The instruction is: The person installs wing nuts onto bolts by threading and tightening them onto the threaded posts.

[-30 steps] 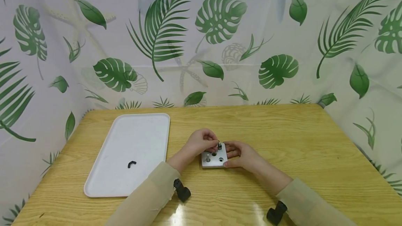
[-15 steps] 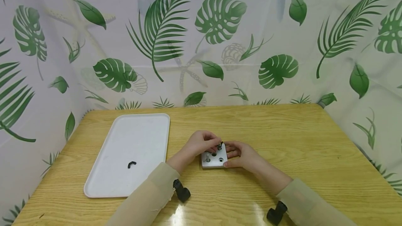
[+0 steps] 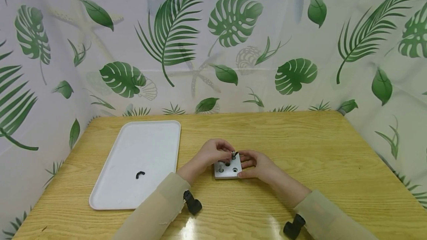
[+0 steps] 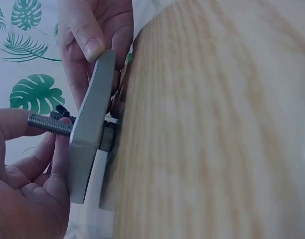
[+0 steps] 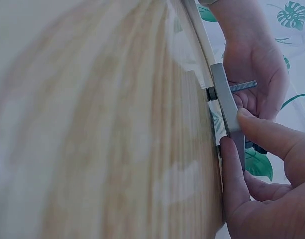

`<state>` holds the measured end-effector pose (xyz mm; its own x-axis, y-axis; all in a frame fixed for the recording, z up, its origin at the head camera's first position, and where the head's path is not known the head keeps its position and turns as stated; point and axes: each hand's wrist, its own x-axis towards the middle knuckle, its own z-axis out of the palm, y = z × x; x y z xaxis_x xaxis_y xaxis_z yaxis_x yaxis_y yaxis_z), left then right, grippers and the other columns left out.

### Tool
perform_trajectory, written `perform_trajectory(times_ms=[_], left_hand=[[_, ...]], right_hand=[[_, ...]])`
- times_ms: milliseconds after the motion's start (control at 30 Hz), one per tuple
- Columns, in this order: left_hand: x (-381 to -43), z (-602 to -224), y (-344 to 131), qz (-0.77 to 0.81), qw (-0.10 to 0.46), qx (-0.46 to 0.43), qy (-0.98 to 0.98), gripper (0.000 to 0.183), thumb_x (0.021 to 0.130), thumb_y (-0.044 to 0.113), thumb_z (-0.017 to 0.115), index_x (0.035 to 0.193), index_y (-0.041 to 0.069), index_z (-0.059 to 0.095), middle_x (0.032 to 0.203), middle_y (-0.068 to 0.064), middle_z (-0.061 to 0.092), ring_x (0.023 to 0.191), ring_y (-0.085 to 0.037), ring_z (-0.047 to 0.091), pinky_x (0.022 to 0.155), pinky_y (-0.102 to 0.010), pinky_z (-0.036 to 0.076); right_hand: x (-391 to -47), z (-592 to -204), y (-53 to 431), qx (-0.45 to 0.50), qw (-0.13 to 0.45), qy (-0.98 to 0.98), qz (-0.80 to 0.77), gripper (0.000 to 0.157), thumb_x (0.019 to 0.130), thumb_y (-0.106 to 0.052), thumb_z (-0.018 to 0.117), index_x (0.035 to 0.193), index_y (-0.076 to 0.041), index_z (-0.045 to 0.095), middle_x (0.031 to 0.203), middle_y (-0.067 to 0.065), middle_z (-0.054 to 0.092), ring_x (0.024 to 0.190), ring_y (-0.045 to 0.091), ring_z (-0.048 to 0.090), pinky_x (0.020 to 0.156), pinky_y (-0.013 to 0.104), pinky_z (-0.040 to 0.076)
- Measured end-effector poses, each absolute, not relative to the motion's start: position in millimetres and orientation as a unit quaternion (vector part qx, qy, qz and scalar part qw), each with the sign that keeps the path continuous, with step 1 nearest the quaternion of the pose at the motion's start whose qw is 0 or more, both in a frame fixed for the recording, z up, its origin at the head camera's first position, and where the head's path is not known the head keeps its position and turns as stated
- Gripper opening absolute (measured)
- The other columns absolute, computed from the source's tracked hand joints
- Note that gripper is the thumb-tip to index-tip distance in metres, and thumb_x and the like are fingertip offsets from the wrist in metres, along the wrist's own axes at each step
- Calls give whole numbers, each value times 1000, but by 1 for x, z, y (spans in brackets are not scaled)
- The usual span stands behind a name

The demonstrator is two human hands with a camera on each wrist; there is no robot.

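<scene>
A square light-grey metal plate (image 3: 228,173) lies on the table, with two threaded bolts standing up through it. The near-left bolt (image 3: 221,167) is bare; in the left wrist view its thread (image 4: 50,124) points away from the plate, with a bolt head (image 4: 107,137) on the underside. On the far bolt (image 3: 233,155) sits a small black wing nut (image 4: 62,110). My left hand (image 3: 211,153) pinches at this wing nut, and its fingers partly cover it. My right hand (image 3: 258,165) grips the plate's right edge, thumb (image 5: 262,129) and fingers on opposite faces.
To the left lies a white tray (image 3: 146,140) holding one black, bent wing-nut-like piece (image 3: 140,175). The plate has further holes, including one at near right (image 3: 235,170). A leaf-patterned cloth (image 3: 186,47) hangs behind the wooden table (image 3: 300,140).
The black wing nut on the far bolt has turned, and my left fingertips have shifted slightly around it. The right hand and plate stay in place.
</scene>
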<state>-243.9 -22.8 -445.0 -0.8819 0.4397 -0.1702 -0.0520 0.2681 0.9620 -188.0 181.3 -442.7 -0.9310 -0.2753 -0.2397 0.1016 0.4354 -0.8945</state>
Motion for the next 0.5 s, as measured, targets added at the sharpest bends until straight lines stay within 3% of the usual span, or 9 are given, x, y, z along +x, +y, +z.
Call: perform_trajectory(times_ms=[233, 500], left_hand=[[-244, -446, -22, 604, 201, 112, 763, 19, 102, 5, 67, 118, -5, 70, 92, -11, 73, 75, -8, 69, 80, -30, 65], [-244, -447, -21, 612, 198, 100, 759, 12, 102, 4, 68, 110, -5, 70, 85, -5, 70, 72, -8, 68, 76, -28, 65]], right_hand=[[-189, -445, 182, -49, 181, 827, -530, 80, 89, -3, 85, 157, 7, 42, 141, 26, 61, 118, 27, 68, 90, 27, 59], [-190, -445, 182, -48, 184, 825, -532, 81, 90, -3, 85, 157, 7, 42, 142, 26, 60, 117, 25, 68, 87, 25, 58]])
